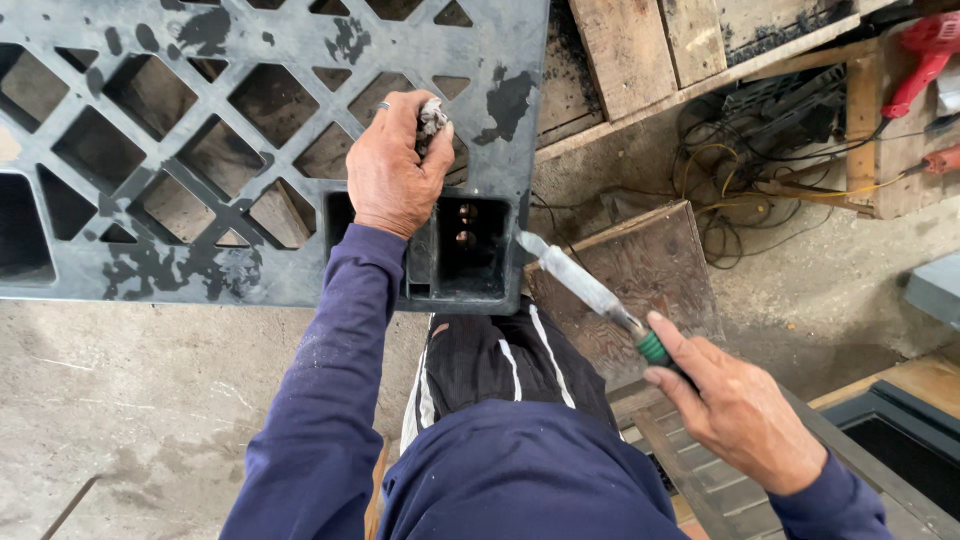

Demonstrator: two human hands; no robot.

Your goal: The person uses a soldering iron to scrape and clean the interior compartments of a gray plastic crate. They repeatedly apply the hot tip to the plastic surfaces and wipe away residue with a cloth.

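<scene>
On the black lattice-moulded plastic pallet (250, 150), near its square corner pocket (470, 245): your left hand (395, 165) pinches a small grey lump (432, 118). Your right hand (735, 410) grips a green-collared chisel-like tool (590, 290), its long axis pointing up-left toward that pocket.

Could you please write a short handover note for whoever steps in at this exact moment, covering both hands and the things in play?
Left hand: closed around a small grey lump, pressed against the lattice of the black plastic pallet, just above its corner pocket.
Right hand: grips a flat-bladed tool by its green-banded handle, blade pointing at the pallet's corner but short of it.
Pallet: propped on concrete, patchy with grey smears; a wooden board lies beneath the tool.
Done: cannot be told from this view.
Left: the blade has not yet met the pallet.
</scene>
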